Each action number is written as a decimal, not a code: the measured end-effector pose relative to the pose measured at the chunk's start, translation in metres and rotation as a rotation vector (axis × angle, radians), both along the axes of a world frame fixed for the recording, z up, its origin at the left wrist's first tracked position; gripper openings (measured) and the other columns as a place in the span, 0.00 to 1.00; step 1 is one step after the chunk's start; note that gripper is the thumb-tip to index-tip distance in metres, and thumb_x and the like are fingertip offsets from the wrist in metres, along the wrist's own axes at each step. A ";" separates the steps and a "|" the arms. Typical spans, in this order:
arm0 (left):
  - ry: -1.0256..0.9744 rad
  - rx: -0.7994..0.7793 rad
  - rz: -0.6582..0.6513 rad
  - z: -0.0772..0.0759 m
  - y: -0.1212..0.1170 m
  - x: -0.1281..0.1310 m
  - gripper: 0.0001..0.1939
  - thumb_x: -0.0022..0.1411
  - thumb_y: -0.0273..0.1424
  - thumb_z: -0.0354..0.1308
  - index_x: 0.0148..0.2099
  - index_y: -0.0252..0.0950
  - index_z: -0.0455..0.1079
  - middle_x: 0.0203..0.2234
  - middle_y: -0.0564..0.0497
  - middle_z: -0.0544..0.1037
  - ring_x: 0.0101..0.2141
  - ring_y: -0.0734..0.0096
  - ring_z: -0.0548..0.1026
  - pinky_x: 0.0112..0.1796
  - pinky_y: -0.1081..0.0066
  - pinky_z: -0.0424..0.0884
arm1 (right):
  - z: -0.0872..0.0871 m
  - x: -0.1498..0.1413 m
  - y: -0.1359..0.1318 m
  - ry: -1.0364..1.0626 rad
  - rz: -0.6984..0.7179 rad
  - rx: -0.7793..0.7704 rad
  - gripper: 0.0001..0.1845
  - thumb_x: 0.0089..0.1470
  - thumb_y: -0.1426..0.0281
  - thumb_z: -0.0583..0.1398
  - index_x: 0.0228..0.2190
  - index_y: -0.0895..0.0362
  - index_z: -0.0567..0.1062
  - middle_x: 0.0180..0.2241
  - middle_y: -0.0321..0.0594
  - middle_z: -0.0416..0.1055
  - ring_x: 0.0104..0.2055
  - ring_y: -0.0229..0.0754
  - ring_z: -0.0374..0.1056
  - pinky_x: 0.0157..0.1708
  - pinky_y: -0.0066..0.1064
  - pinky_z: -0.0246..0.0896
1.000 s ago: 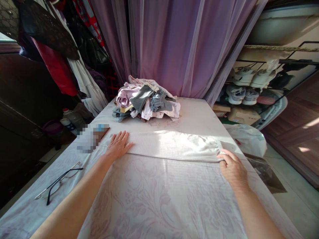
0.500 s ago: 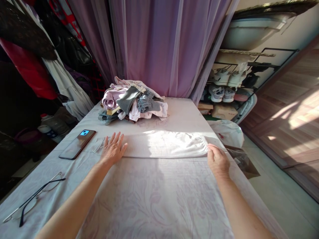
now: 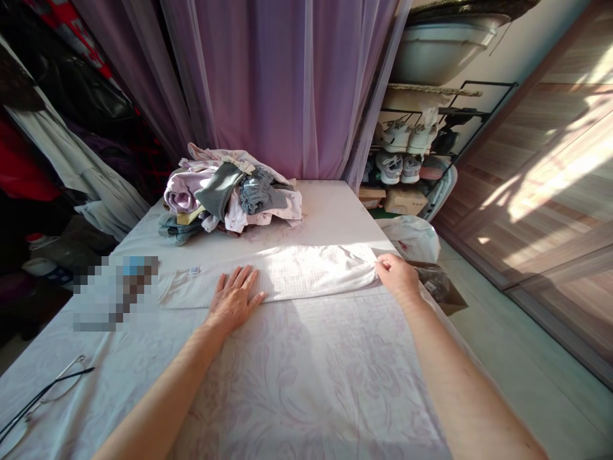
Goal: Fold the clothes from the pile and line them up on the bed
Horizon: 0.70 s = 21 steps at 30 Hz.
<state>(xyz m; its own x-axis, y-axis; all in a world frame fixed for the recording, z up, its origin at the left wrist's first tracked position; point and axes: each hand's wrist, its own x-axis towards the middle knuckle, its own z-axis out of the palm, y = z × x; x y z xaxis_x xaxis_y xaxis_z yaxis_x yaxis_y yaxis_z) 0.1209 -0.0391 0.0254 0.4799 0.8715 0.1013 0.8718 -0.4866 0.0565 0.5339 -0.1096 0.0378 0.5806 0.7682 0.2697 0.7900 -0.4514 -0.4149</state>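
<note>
A pair of white pants [image 3: 292, 276], folded lengthwise into a long strip, lies across the cloth-covered table [image 3: 268, 383]. A small label shows near its left end, and its right end is gathered like a cuff. My left hand [image 3: 234, 299] rests flat on the strip left of its middle, fingers spread. At the right end, my right hand [image 3: 396, 276] pinches the cuff edge between thumb and fingers. Beyond the pants sits a heap of clothes [image 3: 230, 195] in pink, grey and white.
Eyeglasses [image 3: 45, 391] lie at the table's left edge, below a pixelated patch [image 3: 117, 294]. A purple curtain [image 3: 268, 89] hangs behind the table. To the right stands a rack with shoes [image 3: 390, 167], and a plastic bag [image 3: 414, 236] is beside the table.
My left hand has slid right along the pants, uncovering their left end and label. My right hand still pinches the cuff. The camera view has shifted to the right.
</note>
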 end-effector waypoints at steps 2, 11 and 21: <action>-0.002 -0.002 -0.001 0.001 0.000 0.000 0.30 0.69 0.46 0.46 0.68 0.39 0.60 0.67 0.45 0.60 0.66 0.50 0.57 0.62 0.44 0.54 | -0.004 0.000 -0.001 -0.036 -0.025 0.081 0.10 0.49 0.64 0.58 0.31 0.52 0.78 0.31 0.38 0.77 0.36 0.44 0.70 0.34 0.31 0.59; -0.037 -0.023 0.027 0.003 0.002 0.003 0.27 0.69 0.43 0.46 0.66 0.40 0.63 0.66 0.44 0.62 0.65 0.50 0.59 0.62 0.44 0.55 | -0.014 -0.001 -0.006 -0.034 -0.041 0.174 0.19 0.52 0.61 0.58 0.43 0.54 0.78 0.42 0.44 0.77 0.40 0.47 0.71 0.41 0.35 0.64; -0.113 0.048 0.014 0.001 0.000 0.004 0.26 0.69 0.43 0.46 0.63 0.39 0.67 0.63 0.42 0.67 0.63 0.49 0.63 0.61 0.45 0.56 | 0.022 -0.097 0.073 -0.092 0.591 0.006 0.16 0.59 0.71 0.55 0.43 0.49 0.80 0.47 0.37 0.77 0.48 0.44 0.71 0.50 0.33 0.64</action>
